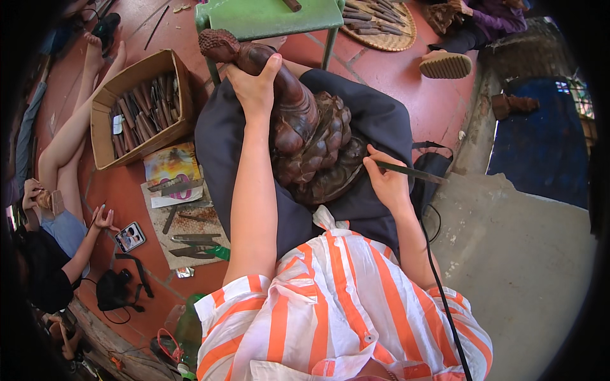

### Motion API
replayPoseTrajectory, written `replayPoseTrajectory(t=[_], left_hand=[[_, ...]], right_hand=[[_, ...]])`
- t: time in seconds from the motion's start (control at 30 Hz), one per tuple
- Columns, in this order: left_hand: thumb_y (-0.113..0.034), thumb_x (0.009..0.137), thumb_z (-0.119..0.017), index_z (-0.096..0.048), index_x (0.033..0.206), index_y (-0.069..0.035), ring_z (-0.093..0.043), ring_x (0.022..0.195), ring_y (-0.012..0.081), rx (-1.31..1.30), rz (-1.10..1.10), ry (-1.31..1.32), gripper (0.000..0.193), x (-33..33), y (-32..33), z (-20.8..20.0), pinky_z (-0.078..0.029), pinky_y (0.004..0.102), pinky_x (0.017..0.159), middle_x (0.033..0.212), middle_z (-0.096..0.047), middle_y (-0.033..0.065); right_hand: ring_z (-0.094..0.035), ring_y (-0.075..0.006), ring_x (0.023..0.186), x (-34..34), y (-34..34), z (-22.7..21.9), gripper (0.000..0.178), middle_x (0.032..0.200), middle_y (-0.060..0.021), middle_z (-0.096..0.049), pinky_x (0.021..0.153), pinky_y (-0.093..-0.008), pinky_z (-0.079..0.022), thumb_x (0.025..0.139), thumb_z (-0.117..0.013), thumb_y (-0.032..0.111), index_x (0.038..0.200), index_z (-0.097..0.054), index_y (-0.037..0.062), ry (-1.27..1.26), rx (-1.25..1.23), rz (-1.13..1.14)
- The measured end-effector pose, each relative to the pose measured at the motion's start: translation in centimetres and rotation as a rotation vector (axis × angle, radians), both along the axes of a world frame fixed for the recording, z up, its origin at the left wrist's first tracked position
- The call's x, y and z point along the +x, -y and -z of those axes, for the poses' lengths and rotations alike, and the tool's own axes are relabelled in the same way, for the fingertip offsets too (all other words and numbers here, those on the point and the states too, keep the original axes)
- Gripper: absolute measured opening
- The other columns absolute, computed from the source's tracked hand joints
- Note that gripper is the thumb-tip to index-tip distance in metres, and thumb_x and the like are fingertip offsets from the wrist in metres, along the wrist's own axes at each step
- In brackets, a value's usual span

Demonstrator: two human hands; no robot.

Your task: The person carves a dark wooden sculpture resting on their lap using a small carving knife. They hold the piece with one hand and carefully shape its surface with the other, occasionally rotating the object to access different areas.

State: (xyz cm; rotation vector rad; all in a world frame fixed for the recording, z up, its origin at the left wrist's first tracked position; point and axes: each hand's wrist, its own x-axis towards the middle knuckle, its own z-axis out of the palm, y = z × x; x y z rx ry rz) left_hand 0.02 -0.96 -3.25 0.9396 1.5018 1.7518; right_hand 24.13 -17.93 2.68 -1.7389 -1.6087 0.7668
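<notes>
A dark brown carved wooden statue (295,130) of a seated figure lies tilted across my lap, its curly-haired head toward the far left and its lotus-like base toward me. My left hand (255,92) is closed round the figure at the neck and shoulder, thumb on top, the other fingers mostly hidden. In my right hand (389,184) is a long flat dark file (416,171), pinched near one end beside the base. Its far end points right, away from the statue. The tip at the carving is hidden by my fingers.
A green stool (270,19) stands ahead. To the left are a cardboard box (105,149) of tools, flat files (194,239) on a board, and a seated person with a phone (130,237). A woven tray (406,41) holds more tools at far right. A cable (438,279) runs past my right arm.
</notes>
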Motion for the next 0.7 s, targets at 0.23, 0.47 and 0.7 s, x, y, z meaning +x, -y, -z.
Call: replayPoseTrajectory(t=[0.23,0.47,0.7], left_hand=[[-0.045,0.062,-0.083,-0.043,0.121,0.014,-0.049,0.114,0.0378,-0.002,0.007,0.019,0.092,0.4,0.0,-0.2,-0.039,0.0430,0.099,0.121,-0.047,0.0274],[-0.045,0.063,-0.083,-0.042,0.121,0.014,-0.048,0.116,0.0382,0.001,0.042,0.054,0.092,0.3,-0.1,-0.1,-0.037,0.0436,0.101,0.121,-0.047,0.0280],[-0.044,0.062,-0.083,-0.042,0.121,0.014,-0.048,0.115,0.0378,0.045,-0.012,0.006,0.092,0.0,-0.2,0.3,-0.037,0.0434,0.101,0.120,-0.047,0.0272]], right_hand=[[-0.065,-0.0369,0.101,-2.5,0.4,-0.7,0.013,0.102,-0.0289,-0.065,0.078,-0.0387,-0.052,0.082,-0.069,0.010,0.086,-0.067,-0.0019,0.380,0.053,-0.074],[-0.064,-0.0417,0.093,-2.9,0.0,-0.9,0.013,0.106,-0.0311,-0.063,0.076,-0.0404,-0.053,0.082,-0.068,0.016,0.082,-0.067,0.0029,0.307,0.040,-0.042],[-0.065,-0.0420,0.094,-0.7,-0.3,-0.4,0.013,0.091,-0.0309,-0.065,0.077,-0.0408,-0.053,0.082,-0.067,0.013,0.083,-0.068,0.0005,0.109,-0.044,0.039]])
